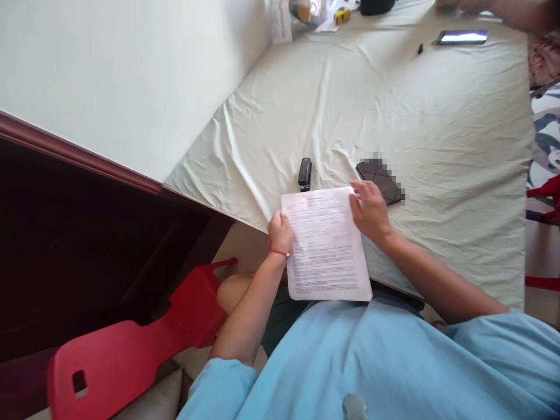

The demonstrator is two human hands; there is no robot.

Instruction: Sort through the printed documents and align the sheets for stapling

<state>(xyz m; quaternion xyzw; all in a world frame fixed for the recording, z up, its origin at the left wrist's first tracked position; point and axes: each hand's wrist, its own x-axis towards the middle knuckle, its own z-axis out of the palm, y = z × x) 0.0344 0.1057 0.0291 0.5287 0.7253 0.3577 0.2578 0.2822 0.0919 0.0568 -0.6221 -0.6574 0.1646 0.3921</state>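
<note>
Printed papers (326, 251) in careful handling

The left hand (280, 233) is closed on their left edge; the right hand (371, 211) has loosely bent fingers at the upper right corner, and whether it pinches I cannot tell. The papers lie between both grips, with a black stapler (305, 173) beyond the left one. The step seems to be steadying them; the next move calls for keeping their edges even.

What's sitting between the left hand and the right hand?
The printed paper lies between them in the head view: the left hand grips its left edge, the right hand is at its upper right corner.
</note>
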